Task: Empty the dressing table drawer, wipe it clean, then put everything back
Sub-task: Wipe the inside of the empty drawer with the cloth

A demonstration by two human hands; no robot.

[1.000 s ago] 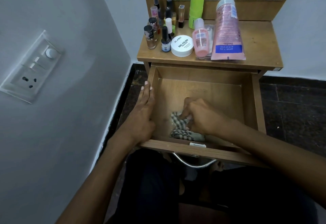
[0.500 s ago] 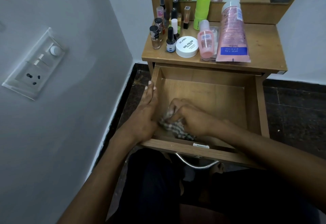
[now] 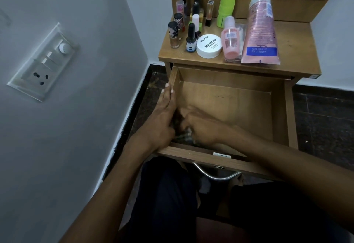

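Your right hand [image 3: 203,129] grips the checked cloth [image 3: 186,137] at the drawer [image 3: 287,112]'s lower-left corner; your left hand [image 3: 162,120] lies flat on the side wall. Push hard and the drawer could jolt, toppling the nail polish bottles [image 3: 174,35] on the desk [image 3: 298,51].

Drawer [image 3: 228,97]: wood-grain board, matt, smooth inside. Handle [image 3: 216,174]: bent metal bar, polished and bright. Tabletop [image 3: 298,51]: same wood finish, low sheen. Cloth [image 3: 186,134]: woven fabric, mostly hidden under the hands. White jar [image 3: 208,46]: smooth matt plastic. Pink tube [image 3: 260,30]: glossy soft plastic. Green bottle [image 3: 227,5]: matt plastic. Nail polish bottles [image 3: 174,35]: glass with glossy dark caps. Switch plate [image 3: 44,62]: glossy white plastic. Wall [image 3: 67,147]: matt paint. Floor [image 3: 325,118]: dark speckled stone.
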